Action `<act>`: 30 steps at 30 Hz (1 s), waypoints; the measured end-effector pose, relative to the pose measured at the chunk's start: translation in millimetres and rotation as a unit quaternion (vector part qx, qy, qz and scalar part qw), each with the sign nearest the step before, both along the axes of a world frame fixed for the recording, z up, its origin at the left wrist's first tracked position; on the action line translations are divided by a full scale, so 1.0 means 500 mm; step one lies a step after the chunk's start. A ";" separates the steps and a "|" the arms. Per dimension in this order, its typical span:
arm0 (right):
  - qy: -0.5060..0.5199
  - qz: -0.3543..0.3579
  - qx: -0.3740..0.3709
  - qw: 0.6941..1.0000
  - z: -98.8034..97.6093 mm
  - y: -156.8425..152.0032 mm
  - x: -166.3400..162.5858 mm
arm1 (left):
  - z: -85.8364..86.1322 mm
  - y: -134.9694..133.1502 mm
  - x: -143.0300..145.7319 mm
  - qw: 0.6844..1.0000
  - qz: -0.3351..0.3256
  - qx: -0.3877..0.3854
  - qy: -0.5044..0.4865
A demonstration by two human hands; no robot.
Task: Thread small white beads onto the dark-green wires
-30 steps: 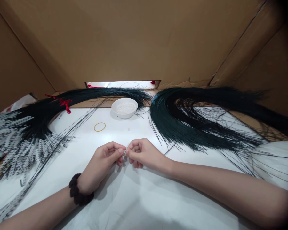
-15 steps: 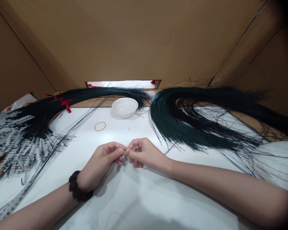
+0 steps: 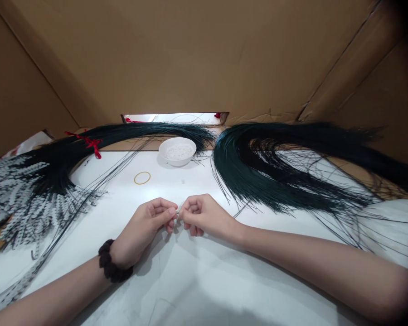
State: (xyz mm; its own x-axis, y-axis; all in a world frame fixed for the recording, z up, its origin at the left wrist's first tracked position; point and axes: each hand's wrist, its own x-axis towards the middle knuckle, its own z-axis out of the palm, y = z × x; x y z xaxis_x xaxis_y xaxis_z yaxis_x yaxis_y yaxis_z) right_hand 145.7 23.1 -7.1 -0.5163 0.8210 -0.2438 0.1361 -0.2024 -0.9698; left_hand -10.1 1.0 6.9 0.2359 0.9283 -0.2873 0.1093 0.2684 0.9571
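My left hand (image 3: pixel 154 219) and my right hand (image 3: pixel 199 215) meet fingertip to fingertip over the white table. Each is closed in a pinch between thumb and forefinger. Between them shows a tiny pale and dark piece (image 3: pixel 177 213), too small to name. A black scrunchie (image 3: pixel 112 262) circles my left wrist. Beyond my hands stands a white bowl (image 3: pixel 168 158) with many small whitish bits in it. A yellow rubber band (image 3: pixel 142 178) lies flat on the table, left of the bowl.
A dark cord bundle (image 3: pixel 122 131), tied with red ribbon (image 3: pixel 93 144), runs leftward to ends strung with white pieces (image 3: pixel 51 217). Another dark cord bundle (image 3: pixel 231 167) curves across the right. Cardboard walls (image 3: pixel 190 59) enclose the white table (image 3: pixel 224 280); a slot opens at the back.
Both hands hold nearly the same pinch. Their fingertips have shifted very slightly, with a little more of the tiny piece showing between them.
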 end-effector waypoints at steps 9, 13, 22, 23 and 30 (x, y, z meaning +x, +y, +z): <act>0.002 -0.003 -0.009 1.000 0.000 0.001 -0.001 | 0.004 -0.013 0.009 0.985 -0.015 0.124 0.117; 0.008 0.000 -0.017 1.000 0.003 0.003 0.001 | 0.003 -0.011 0.006 0.987 -0.043 0.125 0.097; 0.028 0.024 -0.004 0.999 -0.001 0.005 -0.002 | 0.000 -0.012 0.008 0.983 -0.010 0.132 0.131; 0.030 0.020 -0.004 0.999 -0.001 0.005 -0.003 | 0.001 -0.013 0.008 0.980 -0.010 0.142 0.138; 0.030 0.010 0.002 0.999 -0.007 0.001 -0.005 | 0.005 -0.024 0.010 0.954 -0.008 0.212 0.210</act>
